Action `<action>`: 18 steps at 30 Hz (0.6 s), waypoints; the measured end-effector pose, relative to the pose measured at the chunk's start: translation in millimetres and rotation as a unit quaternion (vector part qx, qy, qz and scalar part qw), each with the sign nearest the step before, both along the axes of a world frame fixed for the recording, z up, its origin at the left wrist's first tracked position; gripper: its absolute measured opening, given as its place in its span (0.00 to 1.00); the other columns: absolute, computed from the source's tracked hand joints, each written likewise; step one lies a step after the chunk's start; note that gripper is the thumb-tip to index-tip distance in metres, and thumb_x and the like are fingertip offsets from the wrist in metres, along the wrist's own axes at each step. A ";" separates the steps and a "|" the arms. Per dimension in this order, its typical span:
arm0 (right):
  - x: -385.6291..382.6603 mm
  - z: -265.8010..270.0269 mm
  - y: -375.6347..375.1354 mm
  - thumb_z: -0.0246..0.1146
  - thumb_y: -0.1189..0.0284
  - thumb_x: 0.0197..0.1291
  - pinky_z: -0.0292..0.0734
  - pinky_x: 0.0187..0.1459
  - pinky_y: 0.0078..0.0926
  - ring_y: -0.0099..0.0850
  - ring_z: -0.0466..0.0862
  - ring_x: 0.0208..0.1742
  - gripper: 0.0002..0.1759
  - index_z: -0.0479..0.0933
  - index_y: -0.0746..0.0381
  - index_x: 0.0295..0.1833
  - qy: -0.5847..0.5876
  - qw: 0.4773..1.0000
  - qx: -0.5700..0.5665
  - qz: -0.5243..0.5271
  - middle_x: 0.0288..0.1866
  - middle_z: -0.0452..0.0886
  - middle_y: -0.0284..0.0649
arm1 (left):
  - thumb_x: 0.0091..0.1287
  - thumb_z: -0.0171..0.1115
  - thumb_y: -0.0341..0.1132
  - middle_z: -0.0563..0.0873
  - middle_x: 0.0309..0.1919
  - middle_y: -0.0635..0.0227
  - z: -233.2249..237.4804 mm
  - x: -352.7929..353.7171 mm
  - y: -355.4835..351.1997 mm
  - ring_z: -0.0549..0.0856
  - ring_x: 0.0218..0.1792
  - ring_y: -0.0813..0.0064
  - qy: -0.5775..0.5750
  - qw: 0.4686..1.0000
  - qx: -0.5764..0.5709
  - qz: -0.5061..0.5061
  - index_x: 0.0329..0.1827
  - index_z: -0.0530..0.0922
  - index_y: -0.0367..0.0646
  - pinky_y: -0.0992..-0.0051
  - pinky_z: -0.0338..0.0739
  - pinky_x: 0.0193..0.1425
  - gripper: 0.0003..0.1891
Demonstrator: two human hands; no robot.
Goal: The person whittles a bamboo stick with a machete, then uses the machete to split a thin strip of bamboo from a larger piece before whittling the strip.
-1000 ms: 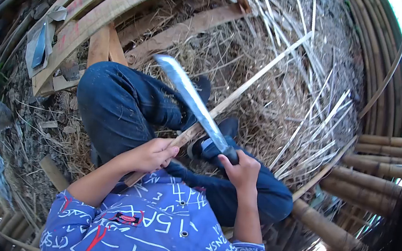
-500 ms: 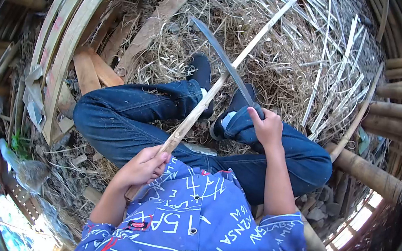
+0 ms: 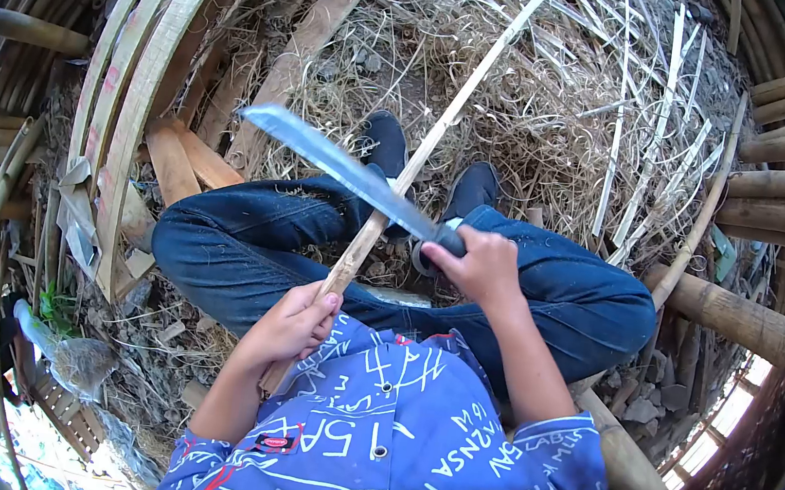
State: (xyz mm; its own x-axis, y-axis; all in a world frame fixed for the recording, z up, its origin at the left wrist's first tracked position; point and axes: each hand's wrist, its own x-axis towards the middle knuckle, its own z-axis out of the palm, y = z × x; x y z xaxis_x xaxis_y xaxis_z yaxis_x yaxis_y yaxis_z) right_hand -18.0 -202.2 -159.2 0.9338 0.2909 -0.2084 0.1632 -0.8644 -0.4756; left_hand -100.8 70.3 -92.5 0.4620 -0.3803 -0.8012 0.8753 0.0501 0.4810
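My left hand grips the near end of a long thin bamboo strip, which runs up and to the right across my lap and over the straw. In my right hand I hold a machete by its dark handle. Its broad blade points up and to the left and crosses over the strip just above my knees. I sit cross-legged in blue jeans with dark shoes.
Straw and split bamboo slivers cover the ground ahead. Wide curved bamboo slats lie at the left. Thick bamboo poles are stacked at the right. A plastic bottle lies at the lower left.
The machete has swung from pointing up along the strip to lying across it, blade tip toward the left. My right hand has drawn closer to my body. My left hand keeps its grip.
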 end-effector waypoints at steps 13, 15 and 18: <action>3.7 -2.0 -4.9 0.60 0.36 0.57 0.79 0.35 0.48 0.53 0.85 0.30 0.37 0.82 0.64 0.28 0.076 0.993 0.045 -0.078 0.22 0.81 0.53 | 0.80 0.43 0.41 0.62 0.18 0.82 -2.9 -18.3 -5.4 0.59 0.14 0.90 -0.004 1.000 0.014 -0.003 0.40 0.66 0.46 0.83 0.57 0.14 0.11; -10.6 -2.6 6.3 0.60 0.34 0.55 0.79 0.33 0.47 0.51 0.85 0.28 0.37 0.80 0.62 0.25 0.018 0.999 0.031 0.011 0.20 0.81 0.51 | 0.80 0.43 0.40 0.63 0.17 0.82 -1.4 -14.7 -13.8 0.60 0.14 0.90 -0.030 0.998 0.044 -0.016 0.40 0.66 0.46 0.83 0.57 0.13 0.11; -1.5 -1.4 14.0 0.61 0.32 0.52 0.78 0.31 0.47 0.50 0.84 0.27 0.38 0.79 0.61 0.24 -0.007 0.999 0.000 0.035 0.20 0.81 0.50 | 0.80 0.43 0.40 0.63 0.17 0.81 -1.8 -23.1 -9.8 0.60 0.13 0.90 -0.026 0.999 0.046 -0.006 0.40 0.65 0.46 0.83 0.57 0.13 0.10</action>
State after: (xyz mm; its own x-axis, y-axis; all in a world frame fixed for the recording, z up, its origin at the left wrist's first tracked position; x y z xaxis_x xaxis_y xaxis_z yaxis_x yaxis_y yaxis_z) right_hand -19.6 -188.2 -160.6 0.9137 0.3563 -0.1956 0.2307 -0.8508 -0.4722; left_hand -124.0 60.5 -94.3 0.4992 -0.3124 -0.8082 0.8495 -0.0074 0.5276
